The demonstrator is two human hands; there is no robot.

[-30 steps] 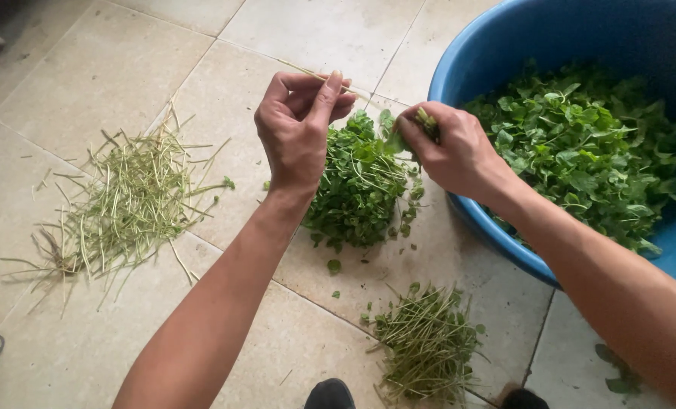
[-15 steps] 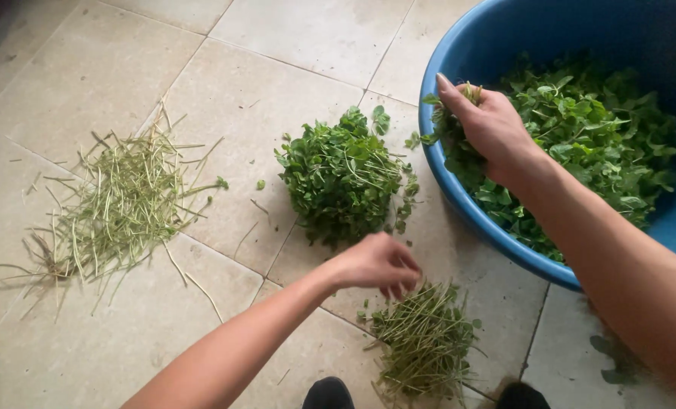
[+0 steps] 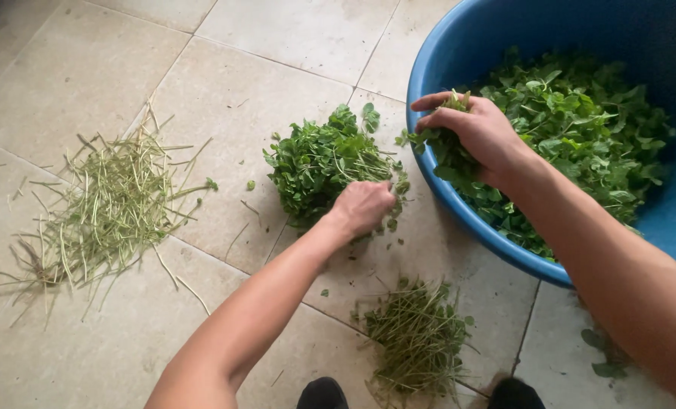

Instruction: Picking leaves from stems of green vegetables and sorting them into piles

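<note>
Two hands at work over a tiled floor [image 3: 277,45]. Left hand [image 3: 362,206] curled into a loose fist, knuckles up, resting at the near right edge of a heap of leaves [image 3: 319,163] on the floor; fingers tucked under, so cannot tell whether anything sits inside them. Right hand [image 3: 478,132] at the left rim of a blue tub [image 3: 459,45], fingers closed around a small bunch of greens [image 3: 448,151] hanging over the rim, leaves sticking out above and below the grip. More loose greens [image 3: 580,129] filling the tub to the right. Far left on the floor, a spread pile of pale stems [image 3: 99,204]. Near centre, just below the left hand, a smaller pile of green stems [image 3: 417,333]. Dark shoe tips at the near edge.
</note>
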